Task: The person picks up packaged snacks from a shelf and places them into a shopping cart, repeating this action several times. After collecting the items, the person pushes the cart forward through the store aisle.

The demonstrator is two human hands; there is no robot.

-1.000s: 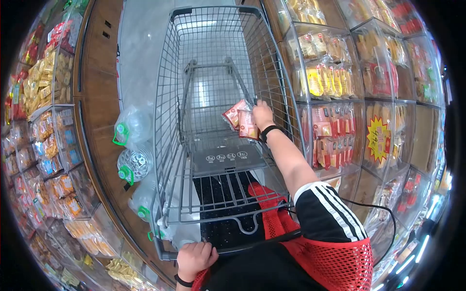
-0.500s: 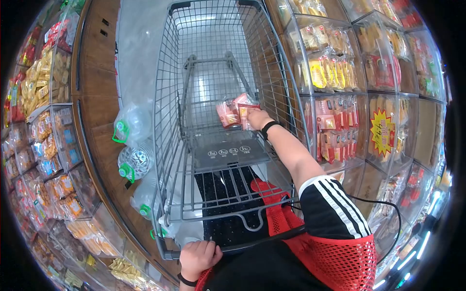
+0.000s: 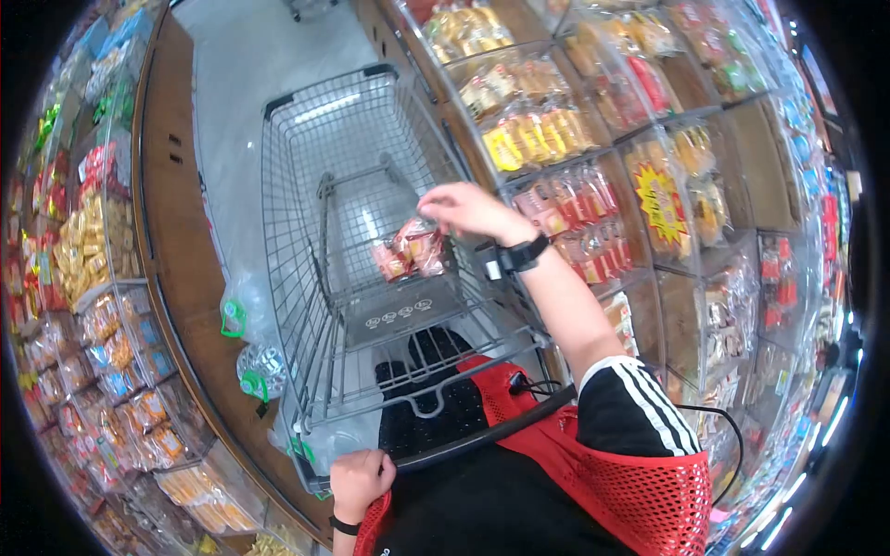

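Note:
My left hand [image 3: 362, 480] is closed around the left end of the shopping cart's dark handle [image 3: 482, 434]. Above the right side of the wire shopping cart [image 3: 306, 120] hovers my right hand [image 3: 464, 209], its fingers loosely bent and apart with nothing visible in them. Red-and-pink snack packs [image 3: 413, 248] in clear wrapping lie together inside the cart, just below and left of that hand. A grey panel [image 3: 389, 320] with round symbols is at the near end of the basket.
Shelf bins of similar red packs [image 3: 589, 255] and yellow packs [image 3: 538, 139] line the right side, near a yellow starburst sign [image 3: 660, 204]. Large clear bottles with green caps [image 3: 260, 371] stand at left, beside a wooden shelf edge [image 3: 176, 222]. Grey floor [image 3: 232, 93] runs ahead.
My right hand has let go of the red packs and risen out of the cart's basket. The packs stay in the cart. My left hand keeps its hold on the handle; the view has turned.

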